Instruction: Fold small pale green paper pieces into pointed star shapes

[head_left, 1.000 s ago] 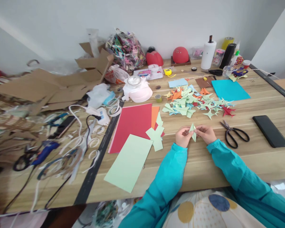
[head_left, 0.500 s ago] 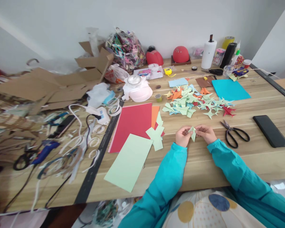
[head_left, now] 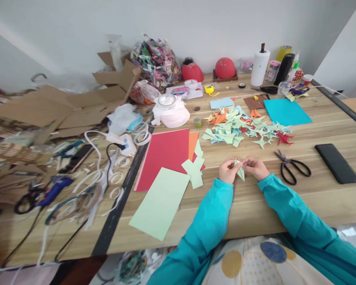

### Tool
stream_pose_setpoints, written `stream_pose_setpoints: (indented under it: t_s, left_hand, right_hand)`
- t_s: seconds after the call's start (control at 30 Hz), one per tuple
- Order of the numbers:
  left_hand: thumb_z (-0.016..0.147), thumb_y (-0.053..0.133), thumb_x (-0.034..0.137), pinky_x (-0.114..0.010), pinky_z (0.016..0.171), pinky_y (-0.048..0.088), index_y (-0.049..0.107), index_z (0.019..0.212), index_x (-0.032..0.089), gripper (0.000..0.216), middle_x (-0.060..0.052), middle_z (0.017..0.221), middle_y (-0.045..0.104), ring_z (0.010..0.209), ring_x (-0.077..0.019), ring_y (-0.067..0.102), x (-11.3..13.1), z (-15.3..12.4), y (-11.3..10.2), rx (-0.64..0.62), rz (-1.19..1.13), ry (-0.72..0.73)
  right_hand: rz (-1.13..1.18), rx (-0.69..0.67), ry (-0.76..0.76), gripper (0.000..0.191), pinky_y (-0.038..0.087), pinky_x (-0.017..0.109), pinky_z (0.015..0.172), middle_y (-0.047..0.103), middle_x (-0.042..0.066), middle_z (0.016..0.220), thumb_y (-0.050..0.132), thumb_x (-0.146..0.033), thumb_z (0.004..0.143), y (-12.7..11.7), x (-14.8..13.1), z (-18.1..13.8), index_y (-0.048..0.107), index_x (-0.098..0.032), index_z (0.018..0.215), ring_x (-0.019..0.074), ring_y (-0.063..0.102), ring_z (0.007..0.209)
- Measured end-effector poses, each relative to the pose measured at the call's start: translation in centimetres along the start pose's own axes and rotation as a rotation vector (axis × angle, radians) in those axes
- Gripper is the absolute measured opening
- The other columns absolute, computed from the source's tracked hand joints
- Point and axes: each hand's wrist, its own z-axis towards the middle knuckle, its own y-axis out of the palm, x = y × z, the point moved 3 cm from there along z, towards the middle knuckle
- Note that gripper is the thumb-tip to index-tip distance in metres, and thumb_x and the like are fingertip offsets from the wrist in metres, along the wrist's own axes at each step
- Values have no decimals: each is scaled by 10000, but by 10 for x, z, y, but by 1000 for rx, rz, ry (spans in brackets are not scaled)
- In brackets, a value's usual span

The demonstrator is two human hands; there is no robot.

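Between my two hands is a small piece of folded pale green paper [head_left: 240, 172], pointed at its lower end. My left hand [head_left: 227, 171] pinches it from the left with thumb and fingers. From the right, my right hand [head_left: 256, 168] grips its other side, fingertips pressed together. Beyond my hands lies a heap of folded paper cranes [head_left: 233, 126], mostly pale green with some orange, blue and red. Left of my hands are cut pale green paper pieces [head_left: 196, 174] and a larger pale green sheet [head_left: 160, 204].
Black-handled pliers [head_left: 292, 167] and a phone [head_left: 337, 163] lie to the right. Red paper [head_left: 166, 158] is at the left, a turquoise sheet [head_left: 287, 111] behind. Cables, a blue glue gun [head_left: 55, 190] and cardboard [head_left: 86, 105] crowd the far left.
The folded paper has turned in my fingers; it now looks longer and narrower, tilted with its point down to the right. Both hands stay nearly in place.
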Motion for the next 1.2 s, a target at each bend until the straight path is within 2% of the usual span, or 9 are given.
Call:
stream_pose_setpoints:
  t_s: [0.2,0.37,0.47,0.63,0.77,0.93,1.2]
  left_hand:
    - [589,700,306,-263,629,442,651,619,144,172,-65,790,612,741,-150,565,5,-1,1,14,-33,-13]
    - [583,703,315,-266,635,439,639,587,147,180,-57,760,618,734,-150,566,6,0,0,24,-44,-31]
    - [578,705,306,-260,629,442,655,631,149,173,-47,764,630,716,-144,569,3,1,-2,3,-70,-67]
    - [582,694,254,-269,665,454,668,720,164,167,-39,782,654,711,-139,579,-1,4,-3,-86,-220,-139]
    - [572,685,218,-239,624,441,664,678,161,122,-32,758,652,670,-117,562,1,6,-6,-118,-161,-109]
    - [554,691,210,-215,537,411,662,668,149,133,-5,602,613,552,-91,520,-2,9,-9,-140,-119,-161]
    - [539,693,187,-240,594,433,671,648,145,119,-15,628,635,596,-110,557,-6,10,-11,-83,-223,-237]
  right_hand:
    - [-4,6,12,220,408,234,442,549,-38,495,704,-299,544,0,-2,0,575,-155,649,91,491,426]
    - [-18,-68,13,240,417,242,478,576,-19,555,693,-359,593,2,0,-1,585,-159,669,99,506,469]
    - [-9,-58,16,237,402,235,500,585,-13,567,686,-372,612,1,-1,-1,601,-153,647,99,505,504]
    - [82,-2,103,224,350,218,463,576,-17,528,693,-346,600,-3,0,-2,583,-151,588,91,480,471]
    - [76,-29,114,212,330,214,444,564,-23,495,699,-322,581,-4,0,-3,577,-150,563,86,464,442]
    - [9,-46,121,210,367,231,471,588,-13,511,713,-315,564,-4,-4,-3,592,-143,555,98,495,455]
    - [45,-28,140,224,432,251,551,646,1,598,745,-295,525,-4,-3,-2,637,-140,647,119,565,532]
